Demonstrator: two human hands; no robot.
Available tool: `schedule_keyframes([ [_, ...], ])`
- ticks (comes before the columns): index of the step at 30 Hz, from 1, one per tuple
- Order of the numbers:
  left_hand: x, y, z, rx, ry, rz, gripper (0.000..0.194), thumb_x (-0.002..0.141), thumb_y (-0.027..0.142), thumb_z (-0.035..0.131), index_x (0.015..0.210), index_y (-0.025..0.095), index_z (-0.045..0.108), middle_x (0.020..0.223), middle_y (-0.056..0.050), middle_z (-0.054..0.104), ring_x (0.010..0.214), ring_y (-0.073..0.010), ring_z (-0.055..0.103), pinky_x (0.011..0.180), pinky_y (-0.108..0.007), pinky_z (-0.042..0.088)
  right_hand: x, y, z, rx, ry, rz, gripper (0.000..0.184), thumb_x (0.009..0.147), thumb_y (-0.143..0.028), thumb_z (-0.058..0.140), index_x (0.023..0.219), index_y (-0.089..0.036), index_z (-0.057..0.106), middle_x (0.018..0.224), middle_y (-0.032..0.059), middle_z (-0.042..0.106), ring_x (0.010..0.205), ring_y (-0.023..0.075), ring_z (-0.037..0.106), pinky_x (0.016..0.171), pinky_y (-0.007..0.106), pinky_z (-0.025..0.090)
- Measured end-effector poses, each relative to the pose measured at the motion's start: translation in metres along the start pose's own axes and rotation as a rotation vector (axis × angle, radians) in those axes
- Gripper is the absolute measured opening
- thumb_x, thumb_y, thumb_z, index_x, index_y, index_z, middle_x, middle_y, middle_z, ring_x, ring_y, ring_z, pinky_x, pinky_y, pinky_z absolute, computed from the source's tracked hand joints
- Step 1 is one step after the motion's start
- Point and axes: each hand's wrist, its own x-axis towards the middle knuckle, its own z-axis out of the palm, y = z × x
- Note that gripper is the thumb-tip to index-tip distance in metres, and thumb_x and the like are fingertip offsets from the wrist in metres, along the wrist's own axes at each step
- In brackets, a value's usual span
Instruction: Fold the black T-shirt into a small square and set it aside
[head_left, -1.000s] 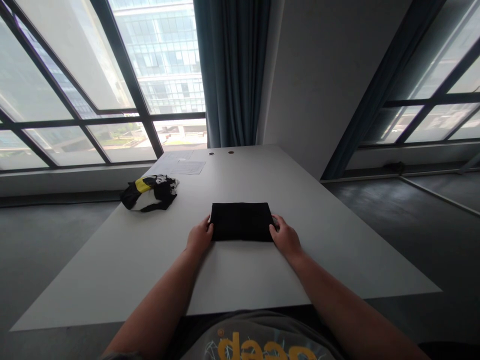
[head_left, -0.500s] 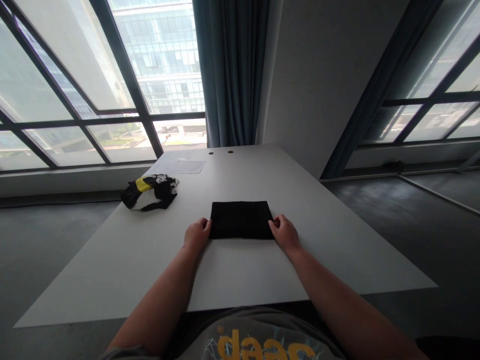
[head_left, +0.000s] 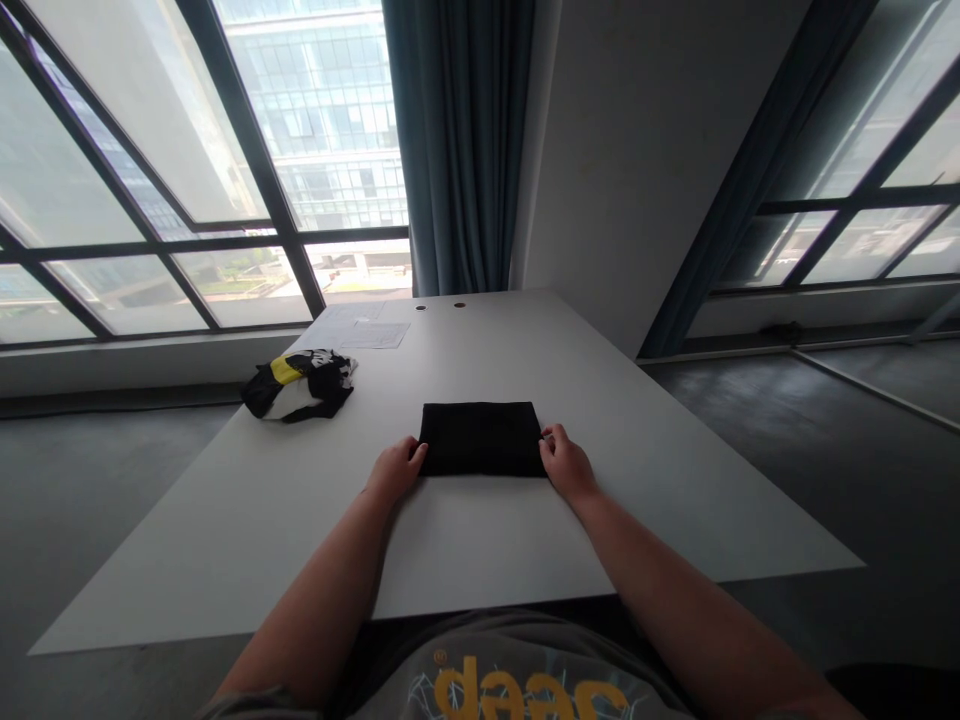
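Observation:
A black folded cloth (head_left: 481, 438), flat and rectangular, lies on the white table (head_left: 510, 540) in front of me. At its left edge, my left hand (head_left: 397, 468) is closed with thumb and fingers pinching the side. My right hand (head_left: 567, 462) pinches the right edge in the same way. The cloth looks smooth and its edges are straight; what garment it is cannot be made out. Both forearms rest low over the near part of the table.
A crumpled black, white and yellow cloth bundle (head_left: 300, 384) lies on the table's left side. Behind it are printed paper sheets (head_left: 375, 334). Two round holes sit near the far edge. A blue curtain (head_left: 465, 150) hangs beyond the table, beside windows.
Both hands stay at the cloth's side edges; the fingers of my right hand have shifted slightly along the right edge. The cloth lies almost unchanged.

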Motion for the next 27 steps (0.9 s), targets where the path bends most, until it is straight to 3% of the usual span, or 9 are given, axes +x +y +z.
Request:
schedule_keyframes([
  [3, -0.006, -0.009, -0.004, -0.098, -0.069, 0.081, 0.030, 0.094, 0.046, 0.060, 0.110, 0.023, 0.068, 0.084, -0.004, 0.074, 0.078, -0.0231, 0.068, 0.071, -0.032, 0.046, -0.005, 0.000, -0.006, 0.000, -0.021, -0.011, 0.023, 0.094, -0.036, 0.046, 0.111, -0.023, 0.056, 0.073, 0.0006, 0.065, 0.065, 0.0223, 0.063, 0.065, 0.032, 0.042],
  [6, -0.014, -0.017, -0.009, -0.176, -0.126, 0.131, 0.045, 0.087, 0.043, 0.066, 0.127, 0.022, 0.064, 0.089, -0.003, 0.074, 0.079, -0.0208, 0.068, 0.072, -0.030, 0.049, -0.013, 0.003, -0.016, 0.047, -0.050, -0.069, 0.024, 0.092, -0.041, 0.053, 0.107, -0.023, 0.057, 0.081, 0.0032, 0.067, 0.074, 0.0230, 0.065, 0.072, 0.034, 0.048],
  [12, -0.019, -0.020, -0.010, -0.183, -0.104, 0.137, 0.046, 0.084, 0.038, 0.064, 0.128, 0.024, 0.069, 0.091, -0.001, 0.076, 0.077, -0.0189, 0.069, 0.075, -0.029, 0.050, -0.023, 0.003, -0.030, 0.080, -0.080, -0.253, 0.031, 0.084, -0.038, 0.063, 0.111, -0.022, 0.059, 0.108, 0.0100, 0.065, 0.099, 0.0268, 0.062, 0.093, 0.040, 0.051],
  [17, -0.019, -0.019, -0.011, -0.178, -0.115, 0.130, 0.057, 0.080, 0.037, 0.068, 0.136, 0.024, 0.065, 0.092, -0.001, 0.076, 0.078, -0.0185, 0.069, 0.075, -0.028, 0.050, -0.025, 0.003, -0.030, 0.110, -0.128, -0.209, 0.038, 0.078, -0.032, 0.066, 0.114, -0.023, 0.059, 0.097, 0.0047, 0.064, 0.092, 0.0241, 0.062, 0.090, 0.038, 0.051],
  [27, -0.017, -0.024, -0.016, -0.177, -0.128, 0.181, 0.049, 0.082, 0.034, 0.067, 0.130, 0.024, 0.070, 0.094, -0.001, 0.078, 0.076, -0.0171, 0.067, 0.077, -0.027, 0.049, -0.025, 0.007, -0.032, 0.247, -0.148, -0.164, 0.028, 0.079, -0.028, 0.060, 0.107, -0.024, 0.057, 0.089, 0.0011, 0.064, 0.080, 0.0190, 0.063, 0.081, 0.032, 0.049],
])
